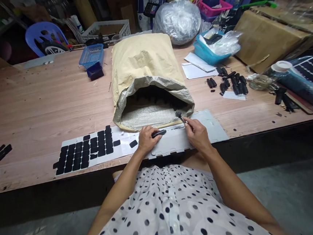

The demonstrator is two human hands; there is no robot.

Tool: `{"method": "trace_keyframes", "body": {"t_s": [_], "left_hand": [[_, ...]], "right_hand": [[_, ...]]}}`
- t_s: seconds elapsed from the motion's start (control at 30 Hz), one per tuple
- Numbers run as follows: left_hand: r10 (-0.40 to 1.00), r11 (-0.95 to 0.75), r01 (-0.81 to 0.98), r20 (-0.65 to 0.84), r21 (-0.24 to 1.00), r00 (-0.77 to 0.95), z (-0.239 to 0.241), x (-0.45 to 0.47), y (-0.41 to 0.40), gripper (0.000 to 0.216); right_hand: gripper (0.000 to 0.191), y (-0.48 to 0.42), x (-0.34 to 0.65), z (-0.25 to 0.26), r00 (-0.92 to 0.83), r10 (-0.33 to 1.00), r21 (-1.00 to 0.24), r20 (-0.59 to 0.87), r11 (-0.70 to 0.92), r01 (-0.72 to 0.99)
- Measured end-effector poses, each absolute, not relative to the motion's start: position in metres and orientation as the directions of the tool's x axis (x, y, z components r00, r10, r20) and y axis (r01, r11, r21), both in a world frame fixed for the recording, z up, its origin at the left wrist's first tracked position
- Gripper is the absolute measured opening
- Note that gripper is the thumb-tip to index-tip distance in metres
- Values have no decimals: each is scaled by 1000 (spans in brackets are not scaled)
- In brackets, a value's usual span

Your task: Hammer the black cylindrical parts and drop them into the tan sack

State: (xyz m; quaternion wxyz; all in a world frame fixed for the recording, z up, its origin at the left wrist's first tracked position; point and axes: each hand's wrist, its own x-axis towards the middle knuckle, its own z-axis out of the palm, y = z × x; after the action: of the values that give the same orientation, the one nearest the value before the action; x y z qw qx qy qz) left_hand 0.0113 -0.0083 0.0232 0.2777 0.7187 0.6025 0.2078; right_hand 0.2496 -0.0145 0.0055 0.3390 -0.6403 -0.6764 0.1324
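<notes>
My left hand (146,139) is closed on a small black elongated piece (159,133) over a white board (175,141) at the table's front edge. In my right hand (197,133) is a thin-handled tool with a round dark head (179,114), which points up toward the sack. A large tan woven sack (143,60) lies just beyond both hands, its mouth facing me; dark items inside are hard to make out. Left of my left hand, rows of black rounded stickers (77,153) cover a white sheet, and one loose black sticker (133,144) lies closer to it.
Several black pieces (235,83) are scattered at the right, beside a cardboard box (272,38) and a light-blue basket (212,50). A blue basket (92,55) and a dark-blue tray (95,71) stand left of the sack. Behind it sits a stuffed clear plastic bag (177,22).
</notes>
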Motion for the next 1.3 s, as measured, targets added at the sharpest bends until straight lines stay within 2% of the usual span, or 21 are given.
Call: {"method": "trace_keyframes", "body": {"t_s": [0.13,0.27,0.4,0.57,0.83,0.97,1.17,1.3], "left_hand": [[981,-117,750,-42,651,189,23,11,-8,20],[979,-138,742,-23,656,202,21,10,-8,21],[977,-158,733,-4,662,214,18,10,-9,22],[978,-160,726,8,669,207,15,10,-9,18],[971,-194,656,49,730,233,7,9,-8,17],[973,-193,651,56,734,224,5,11,-7,16],[973,-201,653,71,730,220,4,12,-8,16],[972,-205,654,73,728,223,4,11,-8,15]], "right_hand": [[39,-44,239,9,49,964,-766,263,178,618],[38,-64,224,9,41,976,-820,214,156,550],[38,-71,213,12,11,972,-780,233,180,599],[41,-69,203,20,-113,950,-676,292,289,678],[41,-66,197,22,-186,824,-555,536,510,657],[40,-65,199,14,-224,832,-509,508,499,701],[41,-62,208,18,-135,844,-571,519,459,680],[40,-66,210,15,-171,856,-558,487,456,693]]}}
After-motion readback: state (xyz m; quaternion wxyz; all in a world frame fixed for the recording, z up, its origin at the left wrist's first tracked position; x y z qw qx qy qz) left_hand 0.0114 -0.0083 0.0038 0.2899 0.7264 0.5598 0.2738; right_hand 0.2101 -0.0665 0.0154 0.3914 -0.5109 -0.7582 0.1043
